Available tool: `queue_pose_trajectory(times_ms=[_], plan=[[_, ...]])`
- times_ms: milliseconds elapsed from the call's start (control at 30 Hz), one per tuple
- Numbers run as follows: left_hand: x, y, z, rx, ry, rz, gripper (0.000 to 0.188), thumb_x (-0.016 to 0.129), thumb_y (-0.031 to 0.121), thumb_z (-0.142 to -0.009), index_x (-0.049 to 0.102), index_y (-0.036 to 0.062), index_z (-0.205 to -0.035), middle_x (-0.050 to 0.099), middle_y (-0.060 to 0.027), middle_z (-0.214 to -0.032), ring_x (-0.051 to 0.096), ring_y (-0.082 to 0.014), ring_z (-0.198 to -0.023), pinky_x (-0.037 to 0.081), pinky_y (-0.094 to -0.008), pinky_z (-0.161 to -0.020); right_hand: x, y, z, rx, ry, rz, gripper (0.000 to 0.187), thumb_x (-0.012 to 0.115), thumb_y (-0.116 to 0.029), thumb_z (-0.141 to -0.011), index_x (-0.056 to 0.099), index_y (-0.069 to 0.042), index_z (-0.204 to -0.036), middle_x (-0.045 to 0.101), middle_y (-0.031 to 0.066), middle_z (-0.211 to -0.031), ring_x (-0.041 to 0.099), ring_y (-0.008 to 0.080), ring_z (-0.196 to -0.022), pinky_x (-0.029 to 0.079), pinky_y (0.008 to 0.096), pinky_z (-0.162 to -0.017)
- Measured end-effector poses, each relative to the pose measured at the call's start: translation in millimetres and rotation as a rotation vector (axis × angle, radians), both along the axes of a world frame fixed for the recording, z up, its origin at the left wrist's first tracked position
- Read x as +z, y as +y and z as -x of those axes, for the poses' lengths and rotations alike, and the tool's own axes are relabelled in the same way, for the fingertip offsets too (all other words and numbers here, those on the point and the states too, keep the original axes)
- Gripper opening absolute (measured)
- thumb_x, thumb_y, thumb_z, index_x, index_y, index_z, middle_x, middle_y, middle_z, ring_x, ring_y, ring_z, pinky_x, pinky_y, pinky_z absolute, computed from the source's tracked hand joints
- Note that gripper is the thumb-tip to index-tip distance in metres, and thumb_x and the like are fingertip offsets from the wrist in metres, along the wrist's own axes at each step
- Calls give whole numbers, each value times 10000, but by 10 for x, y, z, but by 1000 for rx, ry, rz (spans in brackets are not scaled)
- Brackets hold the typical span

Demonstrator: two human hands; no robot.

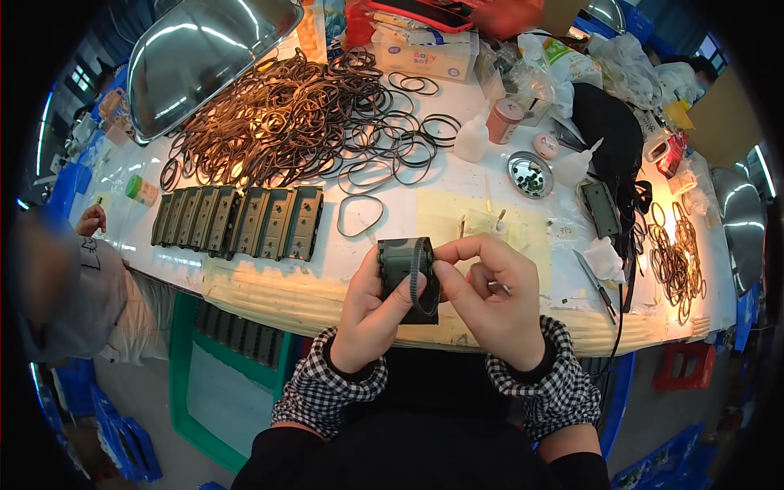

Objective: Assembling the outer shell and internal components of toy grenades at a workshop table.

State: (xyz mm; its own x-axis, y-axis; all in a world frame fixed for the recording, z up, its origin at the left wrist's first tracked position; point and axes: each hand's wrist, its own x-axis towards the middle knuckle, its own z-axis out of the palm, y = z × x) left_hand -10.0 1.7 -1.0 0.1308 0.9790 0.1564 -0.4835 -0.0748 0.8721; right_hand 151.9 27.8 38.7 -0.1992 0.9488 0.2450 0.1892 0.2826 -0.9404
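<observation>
My left hand [359,318] is closed around a dark green plastic hull [395,258], which looks like a toy tank's, with small round parts along its side. A black ribbed rubber track [420,273] loops along the hull's right side, my left thumb pressing on it. At that same edge, the thumb and forefinger of my right hand [498,298] are pinched together; what lies between the tips is hidden. A small shiny tip shows beneath my right fingers. Just beyond my hands, a single loose band [360,215] lies on the table.
Similar green hulls [273,222] stand in a row at left, before a large heap of bands [269,122]. Rightward are a dish of small dark parts [529,175], a white squeeze bottle [473,139], tweezers [596,286] and more bands [676,253]. Another person's hand [91,220] is at far left.
</observation>
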Motion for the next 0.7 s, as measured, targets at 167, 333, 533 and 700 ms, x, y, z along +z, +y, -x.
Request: queue_pose_trajectory(times_ms=[167,333,533,700], plan=[[45,-1,-2,-25,-91,55,322,534,136,-990,436,-20,-1254,590,-98,-1134,607,-154,-1036,526,-317,-900,-31,-33,53,-12,133,34,208,692,1,-790,707,-10,-997,665,11,-779,371,12,-471,278,198,-417],[71,-28,-18,-62,-140,54,315,532,136,-990,442,-16,-1252,590,-88,-1132,597,-149,-1054,518,-312,-915,-60,-33,76,-24,122,-101,198,683,32,-799,719,-23,-986,645,20,-797,399,21,-500,285,186,-432],[-19,-18,-44,18,-148,64,289,529,116,-989,447,-16,-1233,595,-82,-1112,603,-130,-1020,516,-284,-885,-93,-58,110,10,148,-86,206,675,57,-809,723,-28,-990,595,16,-796,414,27,-538,262,175,-444],[-48,15,19,2,98,-56,305,525,108,-989,438,-8,-1257,594,-82,-1126,595,-130,-1038,504,-291,-906,-72,3,37,36,50,-153,239,666,57,-818,727,-40,-1028,613,14,-794,378,15,-523,262,194,-443]])
